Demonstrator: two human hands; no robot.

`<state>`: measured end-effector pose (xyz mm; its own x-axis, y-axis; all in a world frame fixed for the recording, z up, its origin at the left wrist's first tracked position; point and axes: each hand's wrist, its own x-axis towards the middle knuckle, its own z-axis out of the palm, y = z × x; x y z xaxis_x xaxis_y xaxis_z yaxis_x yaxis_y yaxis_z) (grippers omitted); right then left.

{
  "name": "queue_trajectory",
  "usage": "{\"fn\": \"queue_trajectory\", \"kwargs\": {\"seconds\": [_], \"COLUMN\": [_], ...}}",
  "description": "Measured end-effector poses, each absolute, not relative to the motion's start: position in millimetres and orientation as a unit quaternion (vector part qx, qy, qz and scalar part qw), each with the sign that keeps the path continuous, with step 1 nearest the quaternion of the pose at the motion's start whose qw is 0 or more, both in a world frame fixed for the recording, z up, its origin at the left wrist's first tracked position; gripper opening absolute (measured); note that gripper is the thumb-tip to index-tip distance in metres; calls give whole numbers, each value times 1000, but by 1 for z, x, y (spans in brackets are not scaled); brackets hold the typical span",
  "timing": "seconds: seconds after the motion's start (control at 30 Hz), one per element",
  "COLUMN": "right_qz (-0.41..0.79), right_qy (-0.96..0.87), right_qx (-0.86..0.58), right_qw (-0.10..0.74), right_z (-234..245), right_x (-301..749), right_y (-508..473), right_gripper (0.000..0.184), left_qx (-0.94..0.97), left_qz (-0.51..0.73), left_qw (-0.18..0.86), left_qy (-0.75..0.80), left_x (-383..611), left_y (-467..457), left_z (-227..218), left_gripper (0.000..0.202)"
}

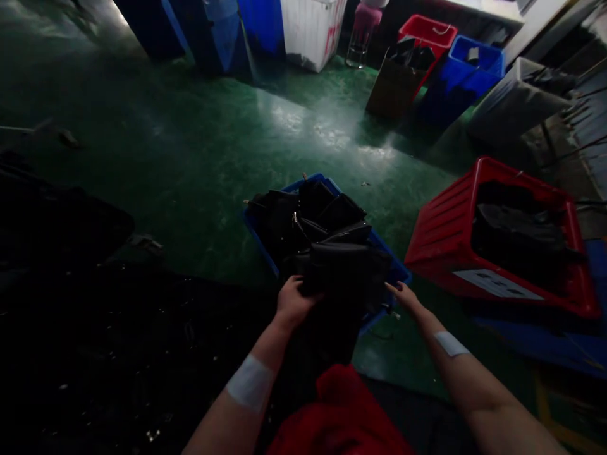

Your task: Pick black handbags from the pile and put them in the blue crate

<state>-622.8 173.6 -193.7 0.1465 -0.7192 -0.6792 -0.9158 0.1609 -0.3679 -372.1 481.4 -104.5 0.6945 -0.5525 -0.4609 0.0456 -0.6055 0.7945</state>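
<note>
A black bag-like item (339,272), its exact kind lost in the dark, stands over the near part of a blue crate (263,246). My left hand (294,304) is closed on its left side, fingertips hidden against the black material. At its right side, by the crate's rim, is my right hand (404,297); its fingers reach inward and seem to pinch the item's edge, though the contact is dim. Several more black bags (327,205) with metal zipper parts fill the crate behind it.
A red bin (441,234) holding black goods stands at the right. Along the back are a white bin (310,31), a stool (363,31), another red bin (427,28), a blue bin (493,60) and a grey bin (502,101). Dark material (118,354) covers the left foreground.
</note>
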Motion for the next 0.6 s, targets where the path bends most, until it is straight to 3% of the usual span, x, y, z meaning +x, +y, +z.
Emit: {"fn": "queue_trajectory", "kwargs": {"seconds": [0.07, 0.17, 0.27, 0.37, 0.6], "right_qz": [104, 101, 117, 147, 253], "right_qy": [637, 617, 619, 611, 560], "right_qx": [-644, -680, -705, -733, -771], "right_qw": [411, 384, 326, 261, 165], "right_z": [-226, -256, -280, -316, -418], "right_x": [-616, -599, -581, -569, -549], "right_y": [166, 167, 181, 203, 196], "right_gripper": [89, 102, 115, 118, 71], "left_qx": [872, 939, 946, 927, 916], "left_qz": [-370, -267, -153, -151, -142], "left_qw": [300, 200, 191, 176, 214], "left_qy": [-112, -78, -211, -295, -307], "left_x": [-362, -362, -372, -382, -391], "left_y": [430, 376, 348, 336, 297], "left_z": [-148, -201, -237, -277, -396], "left_gripper": [62, 102, 84, 65, 67]}}
